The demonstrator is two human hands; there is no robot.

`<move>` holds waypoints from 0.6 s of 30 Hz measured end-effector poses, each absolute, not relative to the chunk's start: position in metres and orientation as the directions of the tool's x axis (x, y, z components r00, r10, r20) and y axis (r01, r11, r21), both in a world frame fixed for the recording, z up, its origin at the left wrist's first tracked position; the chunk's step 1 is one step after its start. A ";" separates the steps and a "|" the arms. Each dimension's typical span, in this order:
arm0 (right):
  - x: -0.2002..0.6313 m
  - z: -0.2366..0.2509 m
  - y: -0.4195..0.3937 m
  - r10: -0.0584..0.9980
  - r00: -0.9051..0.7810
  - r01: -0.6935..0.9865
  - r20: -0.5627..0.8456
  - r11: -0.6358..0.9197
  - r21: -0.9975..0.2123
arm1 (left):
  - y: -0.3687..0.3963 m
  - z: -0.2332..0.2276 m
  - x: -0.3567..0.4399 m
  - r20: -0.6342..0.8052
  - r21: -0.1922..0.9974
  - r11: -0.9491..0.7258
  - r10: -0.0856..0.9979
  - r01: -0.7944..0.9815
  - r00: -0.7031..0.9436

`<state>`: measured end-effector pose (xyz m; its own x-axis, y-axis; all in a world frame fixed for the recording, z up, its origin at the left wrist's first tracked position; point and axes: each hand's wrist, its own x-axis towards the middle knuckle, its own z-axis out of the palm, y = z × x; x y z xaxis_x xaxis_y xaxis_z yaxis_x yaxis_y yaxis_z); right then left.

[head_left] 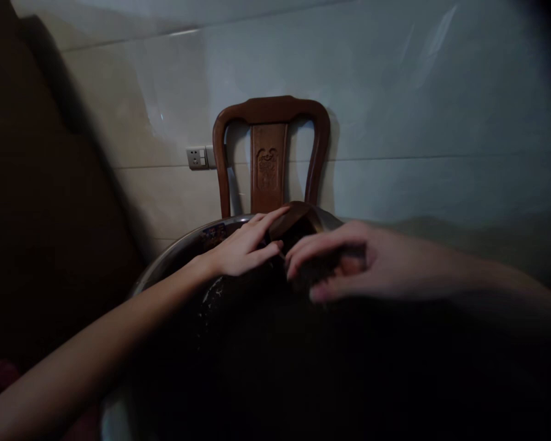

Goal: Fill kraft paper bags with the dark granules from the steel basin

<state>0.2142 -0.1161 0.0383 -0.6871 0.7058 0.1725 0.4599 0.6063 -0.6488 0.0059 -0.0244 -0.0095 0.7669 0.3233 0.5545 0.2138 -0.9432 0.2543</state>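
Observation:
My left hand [248,246] reaches over the far part of a large, dark, round vessel with a shiny metal rim [165,256]. Its fingers are stretched out and the thumb is apart, beside a brown thing with a dark inside [298,211] at the far rim. I cannot tell what kind of thing that is. To the right, slightly blurred, my right hand [349,263] has its fingers curled round with the thumb below. Something dark seems to lie in its grasp, too dim to name. Deep shadow hides the vessel's inside.
Behind the rim stands a carved wooden chair [269,165] against a tiled wall [417,110]. A socket and switch plate [197,158] is left of it. A colourful label [214,233] sits inside the rim. A dark upright shape [50,184] fills the left side.

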 end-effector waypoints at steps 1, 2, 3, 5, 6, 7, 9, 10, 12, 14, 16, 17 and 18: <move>0.217 0.036 -0.111 0.731 -0.625 0.477 0.273 0.635 -0.608 | -0.023 -0.010 0.006 0.561 0.247 -0.949 0.306 0.197 0.769; 0.219 0.032 -0.105 0.738 -0.563 0.511 0.372 0.665 -0.545 | -0.022 -0.010 0.005 0.566 0.239 -0.953 0.293 0.186 0.770; 0.220 0.027 -0.099 0.723 -0.507 0.561 0.468 0.690 -0.458 | -0.021 -0.011 0.005 0.568 0.235 -0.954 0.288 0.184 0.771; 0.221 0.015 -0.088 0.651 -0.434 0.667 0.623 0.697 -0.262 | -0.020 -0.011 0.004 0.569 0.238 -0.949 0.308 0.206 0.763; 0.221 0.010 -0.083 0.615 -0.423 0.704 0.666 0.686 -0.186 | -0.019 -0.011 0.004 0.568 0.245 -0.944 0.324 0.221 0.756; 0.221 0.007 -0.080 0.587 -0.414 0.726 0.696 0.674 -0.137 | -0.018 -0.010 0.004 0.566 0.253 -0.939 0.339 0.233 0.751; 0.221 0.003 -0.077 0.552 -0.376 0.752 0.744 0.651 -0.104 | -0.018 -0.009 0.003 0.559 0.268 -0.930 0.362 0.250 0.746; 0.222 0.003 -0.076 0.546 -0.355 0.763 0.759 0.638 -0.102 | -0.018 -0.008 0.003 0.555 0.274 -0.928 0.368 0.253 0.746; 0.223 0.004 -0.076 0.548 -0.342 0.774 0.763 0.625 -0.101 | -0.017 -0.007 0.002 0.550 0.283 -0.925 0.374 0.255 0.746; 0.224 0.005 -0.076 0.547 -0.349 0.767 0.761 0.634 -0.104 | -0.017 -0.007 0.002 0.552 0.290 -0.922 0.379 0.256 0.742; 0.224 0.006 -0.077 0.556 -0.325 0.764 0.765 0.631 -0.134 | -0.017 -0.006 0.001 0.552 0.300 -0.918 0.390 0.260 0.737; 0.224 0.006 -0.077 0.570 -0.305 0.767 0.763 0.622 -0.158 | -0.016 -0.006 0.000 0.552 0.305 -0.915 0.395 0.263 0.734; 0.223 0.005 -0.077 0.588 -0.283 0.774 0.758 0.606 -0.181 | -0.016 -0.006 0.000 0.553 0.309 -0.913 0.399 0.265 0.731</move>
<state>0.2233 -0.0774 0.0054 -0.2832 0.5879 0.7577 0.7742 0.6065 -0.1812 0.0000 -0.0161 -0.0058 0.7310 0.3994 0.5533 0.2648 -0.9133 0.3094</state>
